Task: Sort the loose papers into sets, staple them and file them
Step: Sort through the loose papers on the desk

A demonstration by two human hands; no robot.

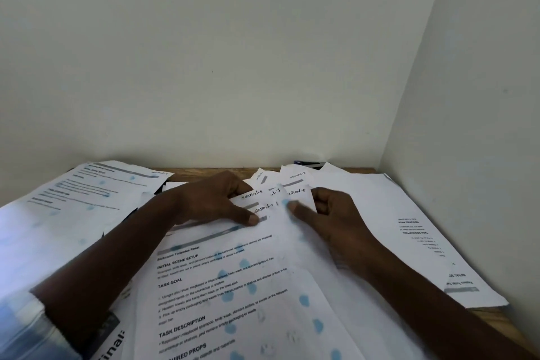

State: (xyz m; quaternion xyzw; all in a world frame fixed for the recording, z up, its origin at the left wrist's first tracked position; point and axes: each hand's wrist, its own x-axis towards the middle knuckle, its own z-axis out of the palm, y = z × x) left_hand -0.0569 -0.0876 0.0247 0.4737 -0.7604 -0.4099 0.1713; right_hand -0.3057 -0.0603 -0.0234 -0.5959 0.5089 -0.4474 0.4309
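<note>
The loose papers (271, 196) sit at the middle of the desk (362, 170), fanned so their handwritten section labels show at the far corners. The top sheet (222, 286) has its long axis running from 7 o'clock near me to 1 o'clock, heading end away. My left hand (216, 202) lies over the fan at 11 o'clock, fingers spread and the thumb pressing flat beside the SECTION-1 label. My right hand (330, 213), at 1 o'clock, pinches the upper edge of a blank-faced sheet (295, 242), thumb on top and fingers curled behind.

To sort well, I think I should keep the left thumb pinning the fan, peel one sheet at a time and read each label before moving it.

More sheets lie at 10 and 3 o'clock. A dark object (309, 164) at 12 o'clock is too hidden to name.
</note>
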